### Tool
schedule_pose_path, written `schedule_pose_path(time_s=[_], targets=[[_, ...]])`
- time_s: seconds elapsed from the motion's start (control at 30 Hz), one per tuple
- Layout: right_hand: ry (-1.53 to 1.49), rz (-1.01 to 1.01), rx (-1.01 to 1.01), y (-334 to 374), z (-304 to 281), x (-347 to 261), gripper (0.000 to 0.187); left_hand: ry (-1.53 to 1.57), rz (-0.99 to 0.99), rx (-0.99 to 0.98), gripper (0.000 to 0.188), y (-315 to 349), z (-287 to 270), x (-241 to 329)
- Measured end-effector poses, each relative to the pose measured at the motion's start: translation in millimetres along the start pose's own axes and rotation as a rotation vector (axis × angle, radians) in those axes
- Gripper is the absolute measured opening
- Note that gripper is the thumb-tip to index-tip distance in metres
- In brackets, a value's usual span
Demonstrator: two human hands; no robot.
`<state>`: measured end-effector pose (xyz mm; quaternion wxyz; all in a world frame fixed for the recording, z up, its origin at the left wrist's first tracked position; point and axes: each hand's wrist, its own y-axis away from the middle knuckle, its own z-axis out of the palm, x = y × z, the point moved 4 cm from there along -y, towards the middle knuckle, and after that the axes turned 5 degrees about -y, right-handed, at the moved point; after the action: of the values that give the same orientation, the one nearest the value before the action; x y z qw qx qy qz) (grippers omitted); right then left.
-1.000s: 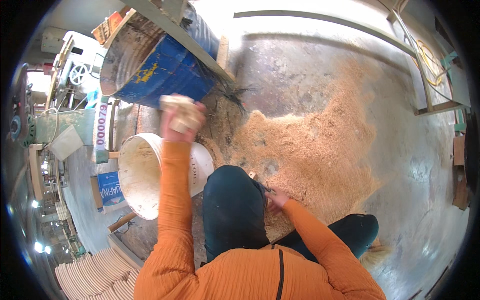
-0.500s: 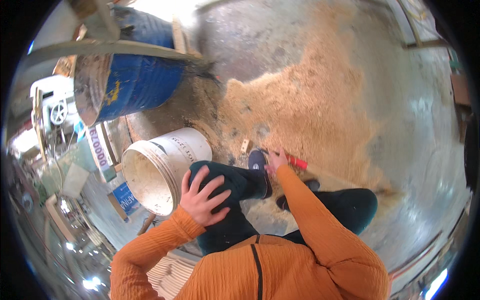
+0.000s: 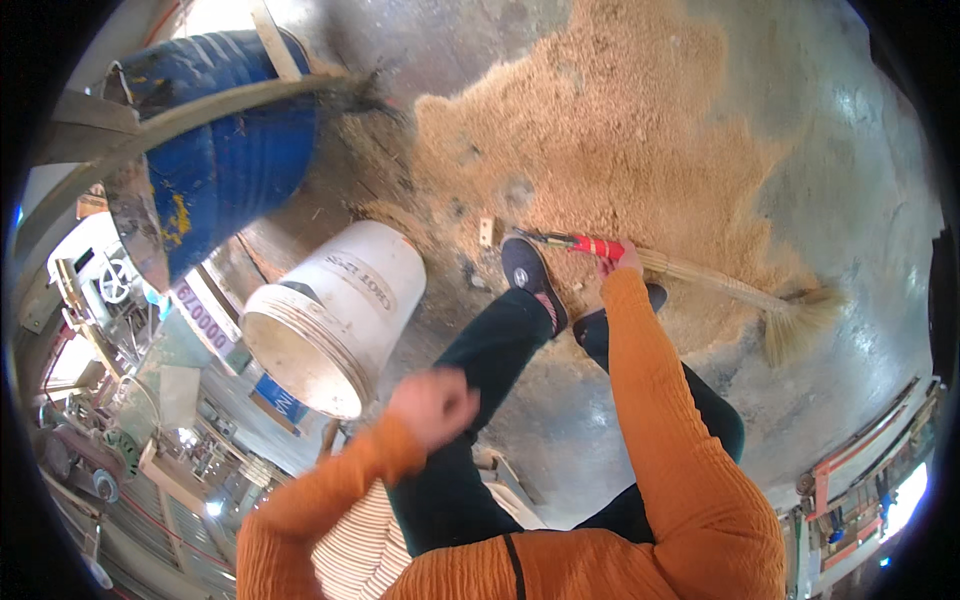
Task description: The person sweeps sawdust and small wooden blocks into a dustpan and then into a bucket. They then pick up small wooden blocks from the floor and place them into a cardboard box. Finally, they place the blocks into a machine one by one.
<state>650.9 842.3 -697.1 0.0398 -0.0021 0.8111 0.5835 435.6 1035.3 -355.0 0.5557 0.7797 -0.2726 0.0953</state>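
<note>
My right hand (image 3: 620, 259) is closed around a straw broom (image 3: 715, 282) by its handle, next to a bright red wrapped stretch. The broom lies slantwise low over the floor, its pale bristles fanned out at the right. My left hand (image 3: 436, 408) hangs above my left leg, apart from the bucket; motion smears its fingers. A broad spread of tan sawdust (image 3: 610, 160) covers the floor beyond my shoes. To the left, a large white plastic bucket (image 3: 375, 262) is tipped on its side, its mouth facing me.
A small wooden block (image 3: 487, 232) lies on the floor beside my left shoe (image 3: 526, 268). Farther left rests a blue metal drum (image 3: 235, 150), with a curved wooden beam (image 3: 220, 103) crossing in front. Machinery (image 3: 110, 275) stands at the far left.
My left hand has lifted off my knee. My right hand has moved to the right and raised the broom from beside my shoe; its full length now shows. The view has shifted.
</note>
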Motion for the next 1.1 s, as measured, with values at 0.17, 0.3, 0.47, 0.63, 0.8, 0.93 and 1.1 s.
schedule_pose_path(time_s=[0.17, 0.3, 0.47, 0.63, 0.8, 0.93, 1.1], targets=[[-0.249, 0.049, -0.145, 86, -12, 15, 0.015, -0.247, -0.410, 0.461, 0.043, -193, 29, -134], [-0.364, -0.181, -0.234, 118, -65, -49, 0.016, -0.053, -0.741, 0.235, 0.051, -264, 72, -156], [-0.336, -0.198, -0.529, 180, -51, -116, 0.020, 0.043, -0.405, 0.382, 0.055, -249, 74, -128], [-0.241, -0.027, -0.374, 255, -80, -94, 0.017, 0.108, -0.550, 0.314, 0.056, -155, 51, -105], [0.266, 0.083, -0.389, 391, -206, -85, 0.018, 0.046, -0.622, 0.394, 0.034, -32, 29, -73], [0.740, -0.189, -0.309, 517, -301, -136, 0.017, 0.163, -0.590, 0.387, 0.036, 60, -14, -40], [0.776, -0.372, -0.364, 599, -312, -165, 0.021, 1.100, -0.635, 0.777, 0.037, 122, -90, -41]])
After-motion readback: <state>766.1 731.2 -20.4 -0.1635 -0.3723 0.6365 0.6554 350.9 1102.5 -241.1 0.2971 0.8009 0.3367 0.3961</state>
